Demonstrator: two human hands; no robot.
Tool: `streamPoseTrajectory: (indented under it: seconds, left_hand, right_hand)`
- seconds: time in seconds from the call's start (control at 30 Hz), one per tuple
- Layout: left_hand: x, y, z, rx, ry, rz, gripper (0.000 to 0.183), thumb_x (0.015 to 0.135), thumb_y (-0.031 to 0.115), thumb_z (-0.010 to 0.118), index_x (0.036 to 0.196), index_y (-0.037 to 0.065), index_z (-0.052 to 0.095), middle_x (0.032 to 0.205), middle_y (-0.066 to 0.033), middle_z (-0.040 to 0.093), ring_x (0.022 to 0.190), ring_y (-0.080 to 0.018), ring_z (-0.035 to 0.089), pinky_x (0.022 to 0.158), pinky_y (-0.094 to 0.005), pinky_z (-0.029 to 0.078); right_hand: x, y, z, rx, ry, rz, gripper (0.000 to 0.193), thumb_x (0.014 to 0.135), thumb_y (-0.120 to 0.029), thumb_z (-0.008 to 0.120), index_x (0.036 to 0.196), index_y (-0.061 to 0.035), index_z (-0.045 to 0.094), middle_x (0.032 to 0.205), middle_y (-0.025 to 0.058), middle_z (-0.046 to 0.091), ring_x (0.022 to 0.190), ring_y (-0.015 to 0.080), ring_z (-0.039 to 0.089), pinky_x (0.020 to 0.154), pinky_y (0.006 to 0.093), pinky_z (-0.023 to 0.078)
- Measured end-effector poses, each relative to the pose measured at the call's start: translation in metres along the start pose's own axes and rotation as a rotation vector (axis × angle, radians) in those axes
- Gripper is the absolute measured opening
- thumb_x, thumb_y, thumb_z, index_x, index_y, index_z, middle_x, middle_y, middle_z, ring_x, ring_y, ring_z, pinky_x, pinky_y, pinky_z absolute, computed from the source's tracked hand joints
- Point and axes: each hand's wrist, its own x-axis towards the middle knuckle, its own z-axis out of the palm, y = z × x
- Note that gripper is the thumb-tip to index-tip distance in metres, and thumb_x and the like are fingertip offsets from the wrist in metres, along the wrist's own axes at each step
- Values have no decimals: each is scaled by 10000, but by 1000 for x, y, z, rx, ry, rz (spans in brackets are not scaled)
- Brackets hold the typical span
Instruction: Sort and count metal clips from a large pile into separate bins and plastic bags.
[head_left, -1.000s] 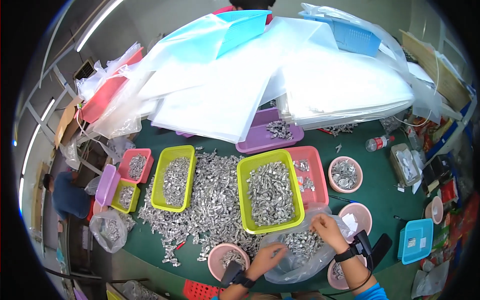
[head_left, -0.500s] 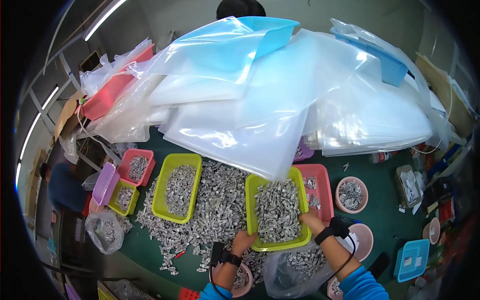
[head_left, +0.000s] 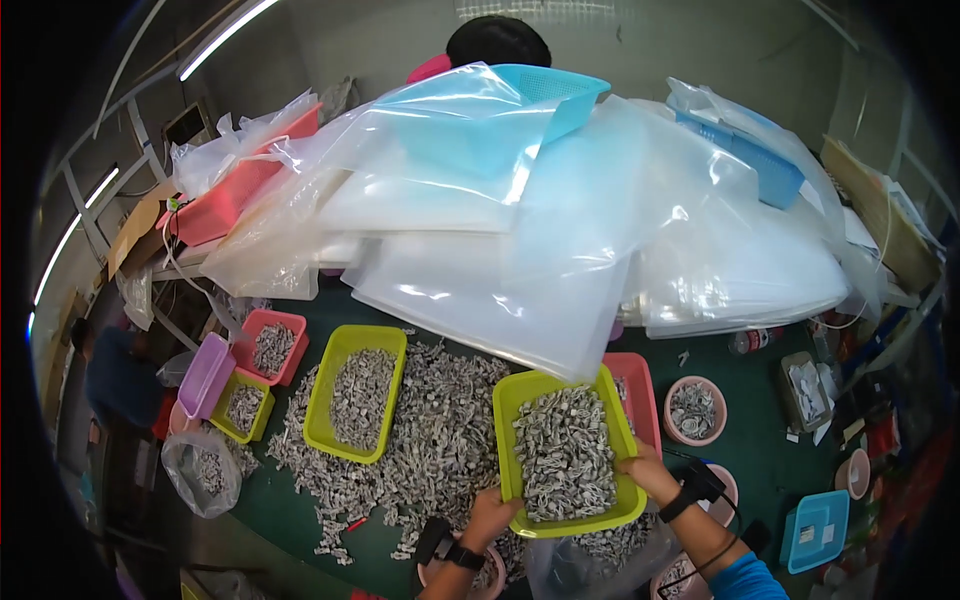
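A yellow-green plastic basket (head_left: 508, 440) filled with small silvery-grey parts (head_left: 565, 455) is held between my two hands. My left hand (head_left: 490, 518) grips its near left corner. On the basket's right side, my right hand (head_left: 648, 473) is closed around the rim. Below the basket lies a clear plastic bag (head_left: 560, 572) with more of these parts, partly hidden. A second yellow-green basket (head_left: 319, 410), also holding parts, rests on a wide heap of loose parts (head_left: 440, 410) to the left. A pink basket (head_left: 646, 400) sits partly behind the held one.
Clear plastic sheets (head_left: 480, 300) overhang the table's far side from a shelf. Pink bowls, one with parts (head_left: 692, 410), and a blue basket (head_left: 816, 530) stand at the right. Smaller pink, purple and yellow baskets (head_left: 243, 405) stand at the left. Another person (head_left: 120, 375) is at far left.
The whole view has shifted, so things on the table appear slightly lower. Both hands still hold the filled basket, which looks slightly nearer and larger.
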Motion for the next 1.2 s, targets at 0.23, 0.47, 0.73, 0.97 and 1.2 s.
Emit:
streamPoseTrajectory:
  seconds: [0.23,0.47,0.73,0.97,1.2]
  left_hand:
    - [-106,11,47,9,0,274,101,624,37,526,682,-46,535,634,-75,535,550,-101,493,510,-230,406]
    - [-160,24,71,80,-148,118,126,590,34,510,690,-37,539,581,-65,523,522,-88,487,467,-231,388]
    - [-180,16,115,-4,-370,-150,150,660,47,495,783,-31,529,602,-13,507,562,-40,432,479,-202,366]
    - [-177,22,82,190,-743,78,269,756,234,490,890,3,519,691,-99,553,583,-157,507,552,-273,413]
    - [-45,-39,46,857,177,713,501,663,290,579,1009,-27,402,853,-219,499,703,-361,500,634,-396,404]
  right_hand:
    - [-125,-15,-28,74,117,-43,541,555,95,385,1089,8,391,926,44,500,823,137,480,680,225,389]
    - [-212,5,-55,590,200,207,517,574,61,451,1084,-1,388,934,69,488,805,141,486,662,228,405]
    - [-267,53,-94,599,330,557,319,567,-145,420,847,-1,473,653,67,491,556,174,477,510,251,399]
    - [-319,38,-83,608,464,535,325,572,-227,395,806,-16,477,616,75,491,524,200,471,524,292,415]
    - [-310,-4,-22,531,490,663,243,582,-184,415,730,2,465,561,109,477,473,213,476,476,303,419]
